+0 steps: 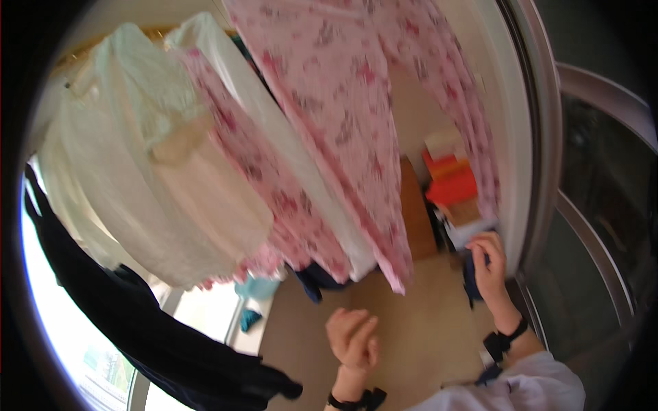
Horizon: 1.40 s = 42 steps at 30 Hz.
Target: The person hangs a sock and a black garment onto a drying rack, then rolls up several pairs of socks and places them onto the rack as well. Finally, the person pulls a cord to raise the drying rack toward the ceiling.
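Observation:
Pink pyjama trousers (354, 103) with a floral print hang in front of me, their two legs spread apart. My right hand (488, 264) is raised just below the hem of the right trouser leg, fingers bent inward; no cloth shows in it. Lower and towards the middle, my left hand (353, 339) is loosely curled with nothing visible in it, below the hanging clothes. Both wrists wear black bands. Left of the trousers hang a white garment (308, 185), another pink printed garment (288, 205) and a cream, sheer-looking garment (154, 169).
A black garment (154, 329) hangs at the left before a bright window (67, 318). A dark-framed glass sliding door (591, 246) stands at the right. Beyond are a brown wooden panel (417, 216), red and orange items (452, 180) and the beige floor (411, 308).

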Each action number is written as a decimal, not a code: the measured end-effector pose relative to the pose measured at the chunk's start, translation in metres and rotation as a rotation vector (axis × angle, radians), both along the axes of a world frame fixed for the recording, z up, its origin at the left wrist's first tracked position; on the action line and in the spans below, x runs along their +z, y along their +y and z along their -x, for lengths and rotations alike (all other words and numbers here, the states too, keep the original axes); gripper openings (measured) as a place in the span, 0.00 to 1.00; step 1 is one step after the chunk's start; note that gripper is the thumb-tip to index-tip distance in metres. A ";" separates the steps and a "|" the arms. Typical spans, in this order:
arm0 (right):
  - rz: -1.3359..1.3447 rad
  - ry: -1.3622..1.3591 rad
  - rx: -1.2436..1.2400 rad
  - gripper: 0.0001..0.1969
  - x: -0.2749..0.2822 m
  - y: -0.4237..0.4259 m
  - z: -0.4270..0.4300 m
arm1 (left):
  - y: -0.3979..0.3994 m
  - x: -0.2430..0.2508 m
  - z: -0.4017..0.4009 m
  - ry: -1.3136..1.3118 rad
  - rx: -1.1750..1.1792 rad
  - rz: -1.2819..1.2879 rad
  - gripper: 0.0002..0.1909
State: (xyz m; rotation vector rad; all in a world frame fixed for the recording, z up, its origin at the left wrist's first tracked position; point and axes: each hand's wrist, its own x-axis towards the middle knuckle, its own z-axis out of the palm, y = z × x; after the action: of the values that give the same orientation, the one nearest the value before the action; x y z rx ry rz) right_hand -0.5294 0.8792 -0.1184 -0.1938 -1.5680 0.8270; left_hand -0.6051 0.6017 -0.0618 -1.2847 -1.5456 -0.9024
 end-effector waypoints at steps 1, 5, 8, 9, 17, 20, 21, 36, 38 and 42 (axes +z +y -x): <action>0.116 -0.024 0.018 0.06 -0.012 0.027 0.012 | 0.030 -0.002 0.010 -0.011 -0.047 -0.004 0.11; 0.008 -0.036 -0.305 0.25 -0.054 0.172 0.082 | 0.151 -0.023 0.049 -0.177 -0.219 0.098 0.08; 0.188 -0.007 -0.406 0.37 -0.068 0.240 0.105 | 0.236 -0.018 0.035 -0.273 -0.406 0.196 0.06; 0.180 -0.012 -0.386 0.37 -0.078 0.257 0.121 | 0.265 -0.010 0.030 -0.351 -0.446 0.282 0.07; -0.093 -0.895 0.586 0.26 -0.152 0.228 0.220 | 0.457 -0.018 0.110 -0.801 -0.904 0.530 0.31; -0.179 -0.894 0.849 0.22 -0.131 0.177 0.250 | 0.447 -0.025 0.188 -1.122 -0.826 0.223 0.30; -0.128 -0.462 0.866 0.22 -0.115 0.170 0.240 | 0.433 -0.025 0.211 -1.210 -0.750 0.109 0.30; 0.347 -0.598 0.792 0.14 -0.123 0.335 0.296 | 0.413 0.013 0.362 -0.968 -0.645 -0.440 0.23; 0.381 -0.590 0.832 0.13 -0.120 0.365 0.308 | 0.436 0.012 0.376 -0.943 -0.689 -0.459 0.22; 0.287 -0.610 0.770 0.13 -0.108 0.409 0.329 | 0.475 0.016 0.403 -0.895 -0.789 -0.489 0.19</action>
State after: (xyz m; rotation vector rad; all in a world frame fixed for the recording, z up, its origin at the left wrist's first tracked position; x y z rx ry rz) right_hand -0.8587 1.2880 -0.2260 -0.0373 -2.1249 1.7163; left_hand -1.0080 1.0762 -0.0457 -1.1644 -1.2361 -2.4391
